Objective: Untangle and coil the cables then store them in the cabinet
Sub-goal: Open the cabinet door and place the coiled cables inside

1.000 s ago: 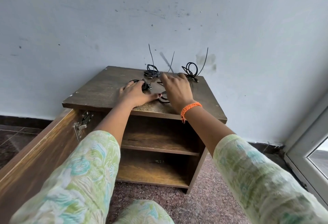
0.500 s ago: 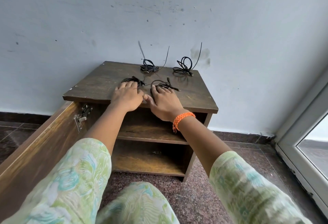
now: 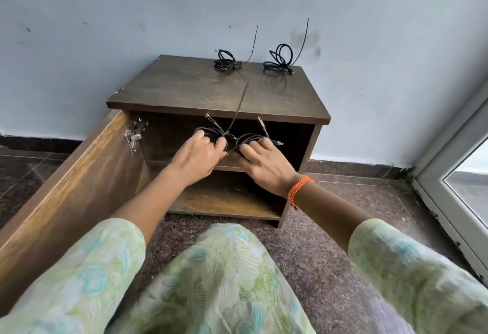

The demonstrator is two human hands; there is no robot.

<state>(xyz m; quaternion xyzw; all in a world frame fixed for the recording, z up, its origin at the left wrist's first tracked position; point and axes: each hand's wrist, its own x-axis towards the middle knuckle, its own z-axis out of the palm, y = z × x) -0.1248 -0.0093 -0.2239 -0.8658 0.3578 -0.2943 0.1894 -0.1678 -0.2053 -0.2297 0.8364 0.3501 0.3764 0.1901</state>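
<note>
- Left hand (image 3: 196, 152) held one coil (image 3: 208, 131), right hand (image 3: 264, 160) another coil (image 3: 248, 138), at the cabinet (image 3: 303, 143) shelf.
- Two tied coils (image 3: 225, 61) remained on top, unstored.

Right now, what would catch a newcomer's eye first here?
Both hands, the left hand and right hand, each hold a coiled black cable at the open cabinet's upper shelf. Two more tied coils sit at the back of its top, near the wall.
</note>
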